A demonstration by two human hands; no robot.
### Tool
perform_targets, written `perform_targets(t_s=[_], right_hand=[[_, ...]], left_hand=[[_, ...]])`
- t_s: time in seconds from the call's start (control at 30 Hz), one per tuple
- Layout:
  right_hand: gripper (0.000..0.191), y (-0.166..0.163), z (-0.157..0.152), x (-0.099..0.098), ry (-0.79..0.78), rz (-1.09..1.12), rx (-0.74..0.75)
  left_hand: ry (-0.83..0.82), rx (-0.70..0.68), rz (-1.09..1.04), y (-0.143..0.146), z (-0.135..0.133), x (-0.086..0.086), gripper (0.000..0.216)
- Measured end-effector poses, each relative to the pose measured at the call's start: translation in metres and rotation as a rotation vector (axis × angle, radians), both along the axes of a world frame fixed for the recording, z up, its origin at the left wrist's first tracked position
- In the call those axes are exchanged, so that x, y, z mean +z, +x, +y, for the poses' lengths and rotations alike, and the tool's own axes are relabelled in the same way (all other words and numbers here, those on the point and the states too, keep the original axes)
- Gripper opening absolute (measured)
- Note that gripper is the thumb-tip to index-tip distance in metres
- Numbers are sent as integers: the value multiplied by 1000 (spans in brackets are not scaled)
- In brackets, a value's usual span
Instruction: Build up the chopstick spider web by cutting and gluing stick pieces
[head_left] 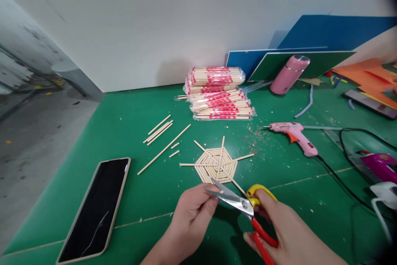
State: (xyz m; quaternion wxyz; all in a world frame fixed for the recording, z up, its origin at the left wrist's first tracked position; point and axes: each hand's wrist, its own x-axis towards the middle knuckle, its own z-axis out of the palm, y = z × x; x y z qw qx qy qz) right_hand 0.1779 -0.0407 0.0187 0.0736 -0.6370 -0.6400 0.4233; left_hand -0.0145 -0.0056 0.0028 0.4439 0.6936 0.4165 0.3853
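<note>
Scissors (244, 204) gape in the grip of the right hand (284, 224), the left hand (192, 212) pinching a stick tip (221, 192).

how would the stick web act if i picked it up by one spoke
The stick web is probably light, being made of thin sticks. It should feel fairly stiff, with straight spokes crossing it, though the protruding ends may snag or snap.
</note>
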Motion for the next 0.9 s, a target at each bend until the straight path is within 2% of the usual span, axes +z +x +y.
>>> perform_targets(t_s=[0.17, 0.37, 0.53, 0.67, 0.77, 0.9], right_hand=[[30, 1, -3, -6, 85, 33, -20], [33, 0, -5, -6, 84, 43, -40], [28, -3, -5, -7, 68, 20, -30], [31, -2, -4, -6, 28, -4, -18], [39, 0, -2, -4, 7, -17, 14], [33, 1, -1, -4, 6, 9, 53]], left_hand=[[-31, -16, -1, -1, 0, 1, 18], [-55, -31, -9, -1, 0, 4, 20], [-90, -11, -60, -1, 0, 4, 19], [-301, -34, -181, -3, 0, -4, 17], [-522, -96, -389, -4, -1, -13, 18], [-645, -155, -608, -3, -3, -19, 18]])
